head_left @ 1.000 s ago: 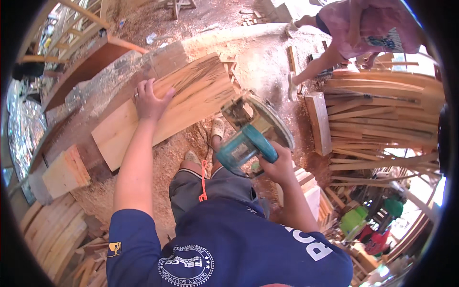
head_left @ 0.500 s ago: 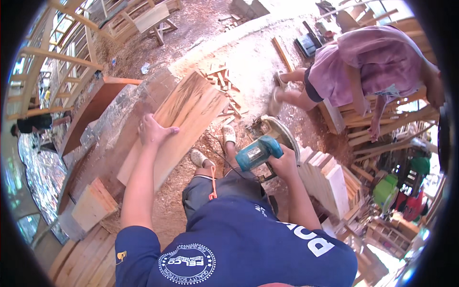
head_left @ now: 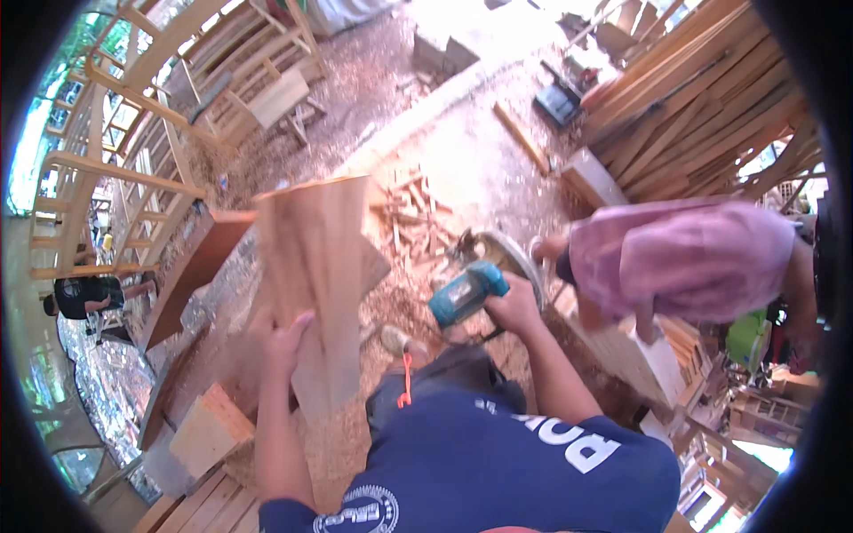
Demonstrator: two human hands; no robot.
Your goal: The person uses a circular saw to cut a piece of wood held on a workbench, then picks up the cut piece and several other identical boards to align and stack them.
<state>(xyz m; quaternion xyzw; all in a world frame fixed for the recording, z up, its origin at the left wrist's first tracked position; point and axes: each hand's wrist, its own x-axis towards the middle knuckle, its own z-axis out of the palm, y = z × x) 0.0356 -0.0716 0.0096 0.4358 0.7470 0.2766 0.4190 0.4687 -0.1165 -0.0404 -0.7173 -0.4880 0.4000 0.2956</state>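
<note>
Head cam obs. Your L hand (head_left: pixel 283 346) is closed on the near L edge of the wood board (head_left: pixel 324 266), thumb laid over its face, rest of fingers out of sight behind it. Board = landmark for all below. It's in front of you, long axis running away from you, face turned up toward cam, far end a bit wider in view; dark grain streak down the middle. Slight blur on hand + board.

Your R hand (head_left: pixel 515 306) is wrapped round the handle of the teal circ. saw (head_left: pixel 466 293), held R of board, well apart from it; round guard on saw's far R side. Trigger finger: can't tell.

Containers: blue-grey box-like item (head_left: pixel 557 107), far R of board, beyond saw; contents too small to tell. Slatted crate-like item (head_left: pixel 771 417), well R of board + nearer you; contents blurred, can't tell.

Surroundings, all rel. to board: scrap-stick heap (head_left: pixel 413 218) just R of far end, on shavings. Brown panel (head_left: pixel 191 275) to L, w/ curved edge. Pale wood block (head_left: pixel 209 429) L + nearer you. Slatted wood frames (head_left: pixel 133 178) far L. Long-plank pile (head_left: pixel 693 107) far R. Co-worker in pink top (head_left: pixel 693 258) R, past saw, bent over, nr stacked boards (head_left: pixel 631 360). 2nd person in dark top (head_left: pixel 89 298) well off L.
</note>
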